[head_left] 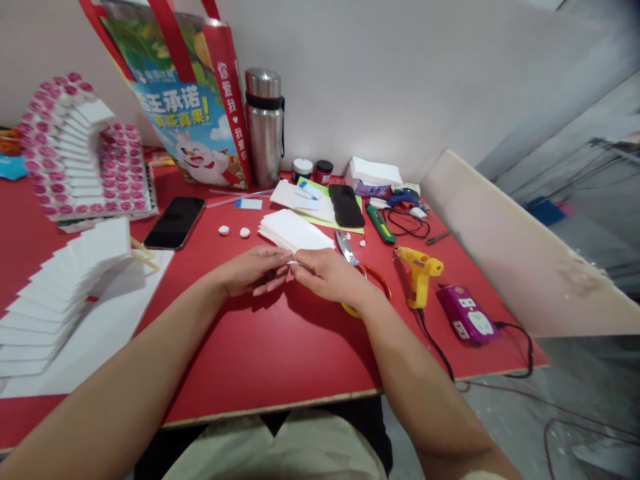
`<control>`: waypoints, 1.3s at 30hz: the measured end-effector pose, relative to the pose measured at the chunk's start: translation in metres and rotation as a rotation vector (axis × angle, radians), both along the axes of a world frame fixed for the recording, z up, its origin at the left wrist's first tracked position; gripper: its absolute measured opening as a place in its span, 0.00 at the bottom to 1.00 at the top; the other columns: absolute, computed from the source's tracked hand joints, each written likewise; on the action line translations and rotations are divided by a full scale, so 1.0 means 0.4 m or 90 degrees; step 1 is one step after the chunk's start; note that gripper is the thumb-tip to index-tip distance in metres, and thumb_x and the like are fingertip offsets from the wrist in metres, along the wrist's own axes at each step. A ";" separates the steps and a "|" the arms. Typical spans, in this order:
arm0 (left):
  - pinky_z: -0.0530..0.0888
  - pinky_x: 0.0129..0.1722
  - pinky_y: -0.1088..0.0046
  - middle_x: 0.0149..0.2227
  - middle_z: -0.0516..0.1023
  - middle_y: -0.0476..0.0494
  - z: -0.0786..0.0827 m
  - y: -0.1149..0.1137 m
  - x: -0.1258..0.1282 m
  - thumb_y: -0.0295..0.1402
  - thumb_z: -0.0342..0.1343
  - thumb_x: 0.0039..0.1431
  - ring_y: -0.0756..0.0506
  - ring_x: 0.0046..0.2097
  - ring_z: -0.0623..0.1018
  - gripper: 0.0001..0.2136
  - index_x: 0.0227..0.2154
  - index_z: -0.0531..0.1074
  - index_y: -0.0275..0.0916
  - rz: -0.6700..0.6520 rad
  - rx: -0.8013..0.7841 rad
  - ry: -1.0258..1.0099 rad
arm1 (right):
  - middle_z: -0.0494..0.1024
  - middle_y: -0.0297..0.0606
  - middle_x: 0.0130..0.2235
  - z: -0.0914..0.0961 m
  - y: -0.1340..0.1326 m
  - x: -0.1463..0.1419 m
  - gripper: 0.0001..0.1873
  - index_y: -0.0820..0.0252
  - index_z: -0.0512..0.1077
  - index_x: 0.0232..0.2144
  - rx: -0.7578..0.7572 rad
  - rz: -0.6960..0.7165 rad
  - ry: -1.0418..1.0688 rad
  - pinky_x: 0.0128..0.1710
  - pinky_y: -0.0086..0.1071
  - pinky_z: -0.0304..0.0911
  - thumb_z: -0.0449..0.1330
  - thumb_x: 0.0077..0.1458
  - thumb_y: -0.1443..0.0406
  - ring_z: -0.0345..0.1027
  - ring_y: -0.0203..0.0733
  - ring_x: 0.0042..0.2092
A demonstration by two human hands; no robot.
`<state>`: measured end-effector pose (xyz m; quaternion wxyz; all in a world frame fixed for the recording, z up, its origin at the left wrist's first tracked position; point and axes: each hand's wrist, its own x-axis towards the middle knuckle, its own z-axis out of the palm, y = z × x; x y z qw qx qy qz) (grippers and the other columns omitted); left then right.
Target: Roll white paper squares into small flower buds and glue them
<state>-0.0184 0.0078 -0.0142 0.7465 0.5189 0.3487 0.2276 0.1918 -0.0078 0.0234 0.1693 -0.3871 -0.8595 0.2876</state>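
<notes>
My left hand point(257, 268) and my right hand point(323, 272) meet at their fingertips over the middle of the red table. Both are closed in a pinch. A sliver of white shows between the fingertips, but most of what they hold is hidden. Just beyond the fingers lies a stack of white paper point(295, 230). Scissors point(346, 247) with orange and yellow handles lie beside my right hand, partly covered by the forearm. Two small white round pieces, one a white blob point(245, 233), rest beyond my left hand.
At left, fanned folded white papers point(65, 287) stand on a white sheet, near a phone point(175, 223) and a pink-and-white paper model point(90, 153). A bag point(200, 107) and steel flask point(264, 130) stand behind. Right: yellow glue gun point(419, 272), purple power strip point(467, 315), cords.
</notes>
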 end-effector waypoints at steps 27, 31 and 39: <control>0.60 0.18 0.76 0.19 0.69 0.50 0.028 -0.015 0.000 0.37 0.53 0.64 0.52 0.17 0.66 0.13 0.25 0.67 0.38 -0.040 0.094 0.084 | 0.69 0.30 0.27 -0.016 0.013 0.001 0.10 0.60 0.70 0.28 -0.119 -0.027 0.091 0.33 0.29 0.53 0.54 0.61 0.65 0.61 0.34 0.31; 0.61 0.20 0.75 0.19 0.68 0.51 0.027 -0.009 0.003 0.36 0.53 0.61 0.52 0.18 0.66 0.11 0.25 0.68 0.38 0.002 0.184 0.141 | 0.72 0.31 0.29 -0.012 0.013 -0.003 0.11 0.61 0.72 0.30 -0.111 -0.059 0.075 0.34 0.30 0.54 0.53 0.63 0.64 0.63 0.35 0.32; 0.64 0.32 0.73 0.28 0.74 0.49 0.030 -0.015 0.001 0.35 0.48 0.66 0.49 0.31 0.71 0.11 0.29 0.69 0.37 -0.091 0.574 0.319 | 0.63 0.27 0.19 -0.007 0.015 -0.007 0.11 0.58 0.63 0.21 -0.339 -0.157 0.095 0.24 0.28 0.47 0.54 0.55 0.66 0.53 0.31 0.23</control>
